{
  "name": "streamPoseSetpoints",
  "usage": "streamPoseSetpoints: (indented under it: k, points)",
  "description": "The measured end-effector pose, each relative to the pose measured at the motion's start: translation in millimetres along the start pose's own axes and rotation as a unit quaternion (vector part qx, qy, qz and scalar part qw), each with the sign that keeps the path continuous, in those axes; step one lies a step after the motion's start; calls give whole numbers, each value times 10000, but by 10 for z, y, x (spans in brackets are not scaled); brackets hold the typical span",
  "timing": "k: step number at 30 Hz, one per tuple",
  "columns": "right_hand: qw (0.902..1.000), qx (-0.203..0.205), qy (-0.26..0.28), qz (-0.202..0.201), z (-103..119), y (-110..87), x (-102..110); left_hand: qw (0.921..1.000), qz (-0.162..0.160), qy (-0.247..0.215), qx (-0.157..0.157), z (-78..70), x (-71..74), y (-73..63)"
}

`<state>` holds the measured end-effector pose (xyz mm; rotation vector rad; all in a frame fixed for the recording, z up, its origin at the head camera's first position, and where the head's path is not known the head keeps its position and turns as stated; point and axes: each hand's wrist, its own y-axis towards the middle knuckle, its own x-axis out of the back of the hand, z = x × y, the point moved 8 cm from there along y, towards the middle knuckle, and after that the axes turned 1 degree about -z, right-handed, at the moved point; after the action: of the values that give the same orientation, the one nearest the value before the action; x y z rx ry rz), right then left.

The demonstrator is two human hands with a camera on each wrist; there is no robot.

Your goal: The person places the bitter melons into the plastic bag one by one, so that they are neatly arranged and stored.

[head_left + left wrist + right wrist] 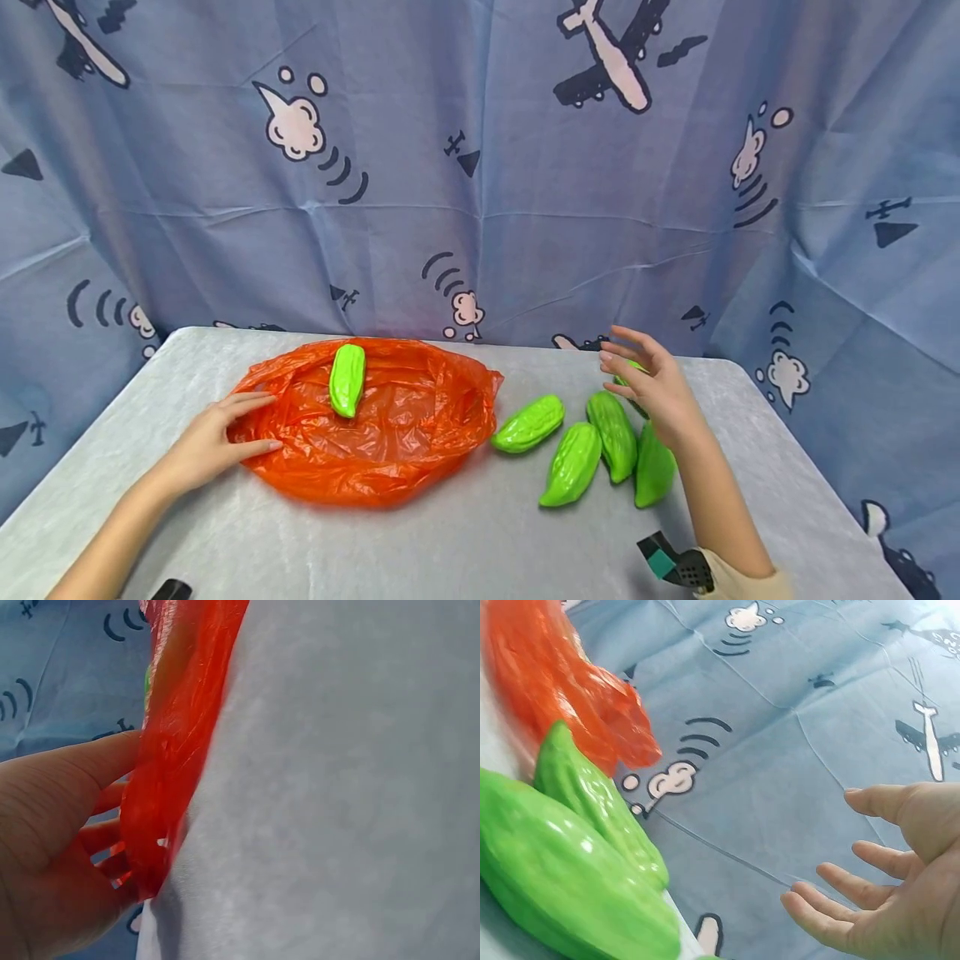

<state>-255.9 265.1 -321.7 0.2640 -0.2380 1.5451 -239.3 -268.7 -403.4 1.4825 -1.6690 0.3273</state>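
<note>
An orange-red plastic bag [382, 483] lies with its mouth spread wide on the table. One glossy green bitter melon [347, 381] is at its back inner side, overlapping the rear rim. My left hand [213, 437] is at the bag's left end, thumb and index finger apart and nearly straight over the rim. In the left wrist view, the bag's film partly hides its other fingers. On the right, my right hand [648, 383] hovers above several more bitter melons [572, 464], partly covering one behind it. Its fingers are loosely spread with nothing between them.
A grey-white cloth covers the table [450, 550]. Behind it hangs a blue curtain [480, 167] printed with planes and clouds. One bitter melon [529, 423] lies close to the bag's right end. A dark device [678, 567] is worn on my right forearm.
</note>
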Motion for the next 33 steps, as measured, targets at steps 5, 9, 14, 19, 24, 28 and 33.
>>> streamPoseSetpoints:
  k: [5,9,14,19,24,28,33]
  points:
    - [9996,-58,-16,-271,-31,14,196,9999,10,68,141,20,45,-5]
    - [9985,33,-64,-534,-49,20,361,9997,119,-137,174,28,48,-18]
    - [9959,109,-328,-833,-87,32,535,9983,365,-349,305,66,10,-36]
    - [9925,128,-618,-1044,-151,40,682,9975,476,-447,283,106,-4,-35]
    - [9913,37,-788,-1056,-228,64,768,9958,609,-556,406,144,-12,-41]
    - [9900,-165,-957,-1024,-324,94,824,9952,645,-573,465,156,-13,-43]
    - [9886,-497,-1063,-947,-495,129,901,9945,681,-571,550,162,-19,-40]
